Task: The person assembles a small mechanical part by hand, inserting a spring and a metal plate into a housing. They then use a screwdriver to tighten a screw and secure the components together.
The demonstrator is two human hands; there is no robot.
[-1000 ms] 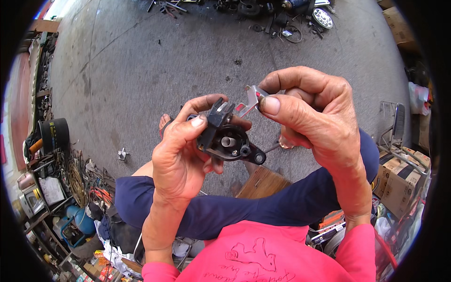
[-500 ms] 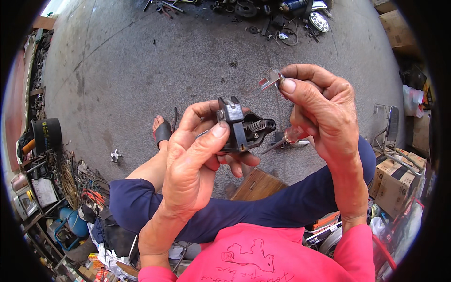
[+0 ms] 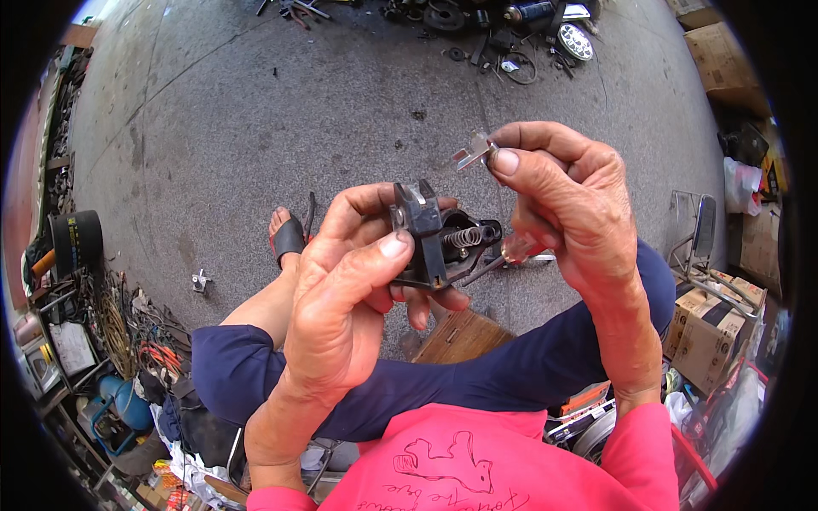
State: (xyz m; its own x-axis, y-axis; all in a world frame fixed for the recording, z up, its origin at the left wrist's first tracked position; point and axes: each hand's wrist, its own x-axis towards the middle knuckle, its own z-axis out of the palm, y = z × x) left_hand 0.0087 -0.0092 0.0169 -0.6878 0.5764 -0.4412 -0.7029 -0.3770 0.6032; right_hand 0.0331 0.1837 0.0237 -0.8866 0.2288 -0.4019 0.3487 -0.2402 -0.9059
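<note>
My left hand (image 3: 336,294) grips a black housing (image 3: 420,223), its thumb pressed on the near side and its fingers wrapped behind and below. A bare coil spring (image 3: 463,238) sits in the housing's right part. Up and to the right, my right hand (image 3: 588,200) pinches a small shiny metal bracket (image 3: 474,153) between thumb and forefinger, apart from the housing. Its lower fingers also hold a screwdriver (image 3: 520,247) with a clear reddish handle. The screwdriver's dark shaft points down and left, close to the housing; whether they touch I cannot tell.
Beneath my hands stands a wooden box (image 3: 464,336). On the concrete floor lies a small metal part (image 3: 199,281) at the left, and loose vehicle parts (image 3: 486,34) crowd the far side. Cardboard boxes (image 3: 707,336) fill the right; cables (image 3: 162,358) and tools clutter the left.
My right hand has moved a little left with the bracket and screwdriver, closer to the housing. The housing has tilted slightly in my left hand.
</note>
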